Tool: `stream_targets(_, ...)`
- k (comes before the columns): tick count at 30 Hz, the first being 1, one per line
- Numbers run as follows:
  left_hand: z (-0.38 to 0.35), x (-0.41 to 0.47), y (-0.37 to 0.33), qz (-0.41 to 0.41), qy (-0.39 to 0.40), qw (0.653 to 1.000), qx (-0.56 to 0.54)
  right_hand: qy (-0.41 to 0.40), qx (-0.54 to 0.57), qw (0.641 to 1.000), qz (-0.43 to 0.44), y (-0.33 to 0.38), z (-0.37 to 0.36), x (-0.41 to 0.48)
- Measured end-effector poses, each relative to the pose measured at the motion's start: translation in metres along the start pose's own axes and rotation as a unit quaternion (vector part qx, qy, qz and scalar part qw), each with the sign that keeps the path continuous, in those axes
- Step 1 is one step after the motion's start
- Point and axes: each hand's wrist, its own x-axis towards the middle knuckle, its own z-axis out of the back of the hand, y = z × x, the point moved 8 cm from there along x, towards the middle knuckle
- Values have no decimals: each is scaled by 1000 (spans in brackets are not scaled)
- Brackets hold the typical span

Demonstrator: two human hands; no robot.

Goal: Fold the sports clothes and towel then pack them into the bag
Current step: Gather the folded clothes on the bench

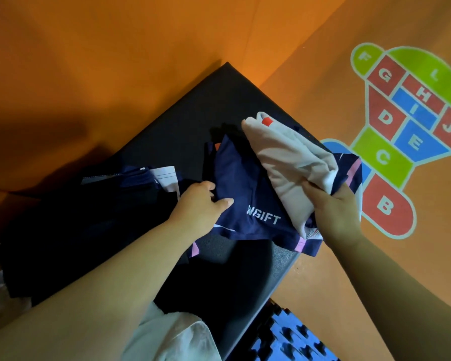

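Orange floor (115, 61) with a lettered hopscotch (401, 126) lay around the black counter (193, 108). Dark bag (63, 230) sat on the counter's left side, zipper visible. Navy garment (245, 194) printed "WGIFT" lay spread at the counter's right edge. Folded white towel (284, 157) was lifted over it. Right hand (333, 209) was clamped on the towel's end. Left hand (201, 204) pressed the garment, fingers fairly straight.

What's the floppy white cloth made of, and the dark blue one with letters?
Folded white cloth: probably soft, matte towelling or knit; it hangs in thick rounded folds. Dark blue lettered garment: likely thin, smooth polyester sportswear; it lies flat with printed letters.
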Motion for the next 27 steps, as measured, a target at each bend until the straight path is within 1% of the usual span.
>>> stream_targets(4, -1, 5, -3, 14, -9, 1000, 0, 30, -13, 999, 14, -2, -12, -3)
stream_targets(7, 6, 8, -5, 9, -65, 998, 20, 29, -15, 999, 12, -2, -14, -4)
stream_targets(9, 9, 7, -11, -10, -83, 996, 23, 22, -11, 1000, 12, -1, -11, -4)
stream_targets(13, 8, 3, -23, -53, -85, 995, -30, 6, 2, 1000, 8, 3, 0, -2)
stream_targets(15, 8, 4, -26, -50, -84, 993, -67, 12, 11, 1000, 3, 4, 4, -1)
stream_targets(17, 8, 9, -27, -35, -68, 994, -80, 21, 10, 1000, 1, 5, 6, -1)
stream_targets(19, 5, 17, -30, -28, -35, 997, -68, 23, 9, 1000, 2, 8, 9, -1)
stream_targets(21, 2, 21, -37, -43, -13, 998, -47, 23, 16, 1000, 8, 13, 14, 0)
stream_targets(24, -3, 19, -51, -83, -14, 996, -33, 33, 36, 999, 14, 19, 19, 0)
stream_targets(27, -9, 11, -69, -126, -27, 991, -25, 25, 46, 998, 18, 22, 28, 0)
